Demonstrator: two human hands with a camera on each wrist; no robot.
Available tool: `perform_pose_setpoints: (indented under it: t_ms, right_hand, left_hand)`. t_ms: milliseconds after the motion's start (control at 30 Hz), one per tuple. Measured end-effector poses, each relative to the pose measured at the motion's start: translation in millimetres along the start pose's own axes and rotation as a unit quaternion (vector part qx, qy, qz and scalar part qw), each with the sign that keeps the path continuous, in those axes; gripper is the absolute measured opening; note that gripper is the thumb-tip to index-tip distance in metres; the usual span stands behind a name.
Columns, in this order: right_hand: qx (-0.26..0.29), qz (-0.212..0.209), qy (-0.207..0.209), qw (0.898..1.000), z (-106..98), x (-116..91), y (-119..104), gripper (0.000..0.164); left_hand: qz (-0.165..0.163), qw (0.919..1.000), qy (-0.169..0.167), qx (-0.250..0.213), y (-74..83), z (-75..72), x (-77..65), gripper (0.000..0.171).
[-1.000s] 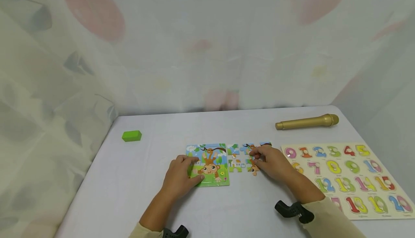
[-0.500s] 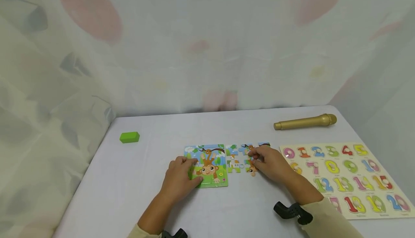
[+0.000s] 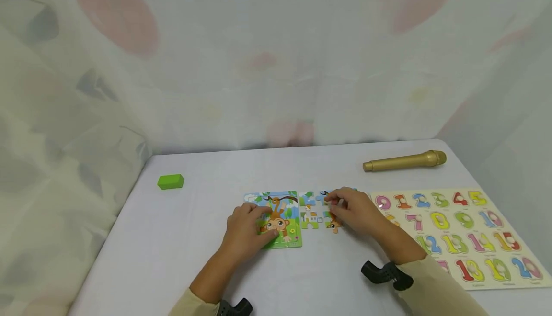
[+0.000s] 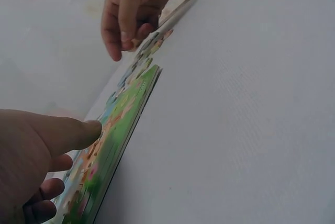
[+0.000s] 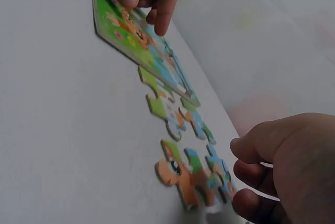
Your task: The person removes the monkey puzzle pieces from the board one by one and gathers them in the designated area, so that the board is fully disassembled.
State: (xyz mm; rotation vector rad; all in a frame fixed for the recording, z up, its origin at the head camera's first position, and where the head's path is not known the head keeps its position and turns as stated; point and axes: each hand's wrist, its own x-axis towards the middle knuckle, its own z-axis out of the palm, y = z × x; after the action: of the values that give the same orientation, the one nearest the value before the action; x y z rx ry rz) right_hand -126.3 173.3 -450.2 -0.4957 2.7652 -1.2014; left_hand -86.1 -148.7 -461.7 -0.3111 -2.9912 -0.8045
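Note:
A monkey jigsaw puzzle board (image 3: pixel 293 237) lies flat near the table's middle. Over its left part is my left hand (image 3: pixel 247 231), thumb and fingers spread, hiding some of the picture; in the left wrist view the thumb (image 4: pixel 78 132) lies over the board's face. Loose puzzle pieces (image 3: pixel 309 218) lie just right of the board, among them one with part of a monkey face (image 5: pixel 168 173). My right hand (image 3: pixel 357 213) hovers above the right-hand pieces, its fingers loosely bent. In the right wrist view, nothing shows between its thumb and fingers (image 5: pixel 256 203).
A number puzzle board (image 3: pixel 467 232) lies to the right, partly behind my right forearm. A gold microphone (image 3: pixel 403 162) lies at the back right. At the back left sits a green block (image 3: pixel 170 182). A patterned curtain (image 3: pixel 224 67) hangs behind the white table.
My left hand has shifted right, farther over the monkey puzzle board. The right hand has lifted slightly and moved a little left above the pieces. The head view has shifted slightly.

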Motion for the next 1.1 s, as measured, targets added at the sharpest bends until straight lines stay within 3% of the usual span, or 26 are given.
perform_pose_setpoints:
  t_ms: [133, 300, 900, 1100]
  right_hand:
    - [0.025, -0.007, -0.022, 0.999, 2.3, 8.8, -11.8, 0.018]
    - [0.041, -0.024, -0.057, 0.997, 13.2, 22.0, -24.6, 0.019]
    - [-0.004, -0.049, -0.136, 0.99, 45.8, 54.2, -52.1, 0.029]
    - [-0.054, -0.065, -0.175, 0.981, 51.3, 59.0, -55.8, 0.034]
  left_hand:
    - [0.015, 0.9999, -0.001, 0.007, 1.7, 1.0, 3.2, 0.059]
    - [0.011, 0.9997, -0.007, 0.019, 0.3, 2.6, 4.3, 0.063]
    - [0.006, 0.9999, -0.01, 0.009, -4.6, 7.7, 7.1, 0.065]
    - [0.015, 0.9998, -0.007, 0.013, -6.6, 8.6, 6.3, 0.064]
